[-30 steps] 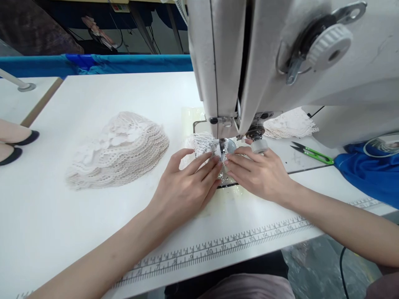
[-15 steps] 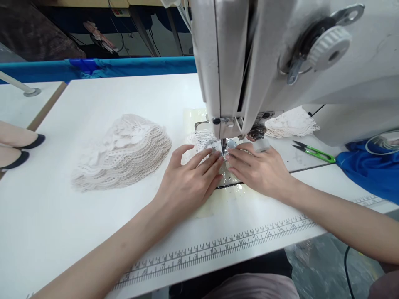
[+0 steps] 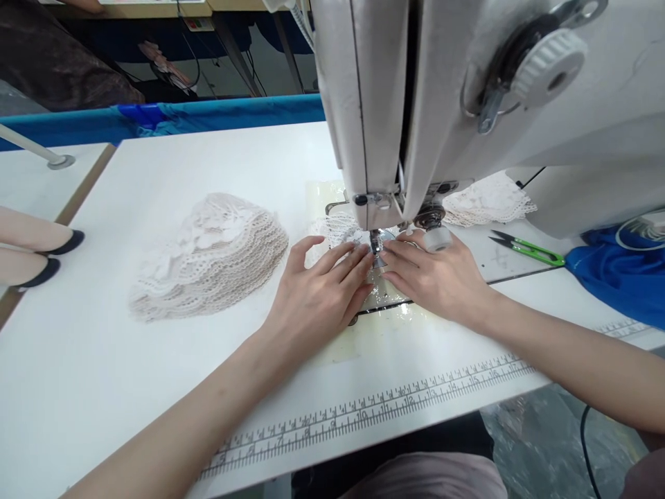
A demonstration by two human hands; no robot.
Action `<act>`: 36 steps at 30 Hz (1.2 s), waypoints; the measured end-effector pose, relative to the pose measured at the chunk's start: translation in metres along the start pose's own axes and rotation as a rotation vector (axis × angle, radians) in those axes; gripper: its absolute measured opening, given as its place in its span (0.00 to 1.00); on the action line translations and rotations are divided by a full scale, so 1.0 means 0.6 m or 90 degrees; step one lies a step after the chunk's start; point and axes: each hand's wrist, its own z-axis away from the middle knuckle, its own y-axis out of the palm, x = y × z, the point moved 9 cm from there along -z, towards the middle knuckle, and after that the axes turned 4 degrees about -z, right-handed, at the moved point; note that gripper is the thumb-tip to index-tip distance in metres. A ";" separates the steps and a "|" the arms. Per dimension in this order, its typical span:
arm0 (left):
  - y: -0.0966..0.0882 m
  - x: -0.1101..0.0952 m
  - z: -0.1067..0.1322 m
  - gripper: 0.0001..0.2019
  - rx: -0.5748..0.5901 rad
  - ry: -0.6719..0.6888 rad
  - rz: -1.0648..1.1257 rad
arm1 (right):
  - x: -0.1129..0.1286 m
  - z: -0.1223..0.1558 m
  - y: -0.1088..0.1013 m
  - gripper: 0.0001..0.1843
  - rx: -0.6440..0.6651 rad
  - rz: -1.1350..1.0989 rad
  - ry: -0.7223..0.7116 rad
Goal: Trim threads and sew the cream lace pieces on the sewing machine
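A small white lace piece [image 3: 337, 232] lies under the presser foot [image 3: 376, 244] of a white sewing machine [image 3: 447, 104]. My left hand [image 3: 316, 298] lies flat on the lace, fingers stretched toward the needle. From the right, my right hand [image 3: 433, 277] presses down flat beside the foot, its fingertips almost meeting the left ones. Both hands hold the lace against the needle plate. A stack of cream lace pieces [image 3: 208, 253] sits on the white table [image 3: 104, 388] to the left of my left hand.
More lace [image 3: 488, 201] lies behind the machine's foot on the right. Green thread snips [image 3: 527, 247] rest on the machine bed, with blue cloth [image 3: 618, 281] further right. A ruler strip [image 3: 374, 409] runs along the table's front edge. Another person's feet in black shoes [image 3: 46, 256] show at far left.
Both hands have crept slightly toward the needle with the lace, which has fed a little further under the foot. The view has shifted slightly.
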 end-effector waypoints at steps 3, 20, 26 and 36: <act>-0.004 0.000 0.000 0.13 -0.032 0.006 0.005 | -0.002 0.000 0.001 0.16 0.007 0.012 0.009; -0.017 0.021 0.000 0.10 -0.053 -0.025 0.003 | 0.013 0.000 -0.014 0.12 -0.043 -0.064 -0.032; -0.011 0.032 0.003 0.10 -0.032 -0.029 0.006 | 0.039 0.003 -0.003 0.15 -0.008 -0.160 -0.075; -0.005 0.033 0.007 0.11 -0.018 -0.030 0.025 | 0.039 0.005 0.004 0.14 0.012 -0.163 -0.075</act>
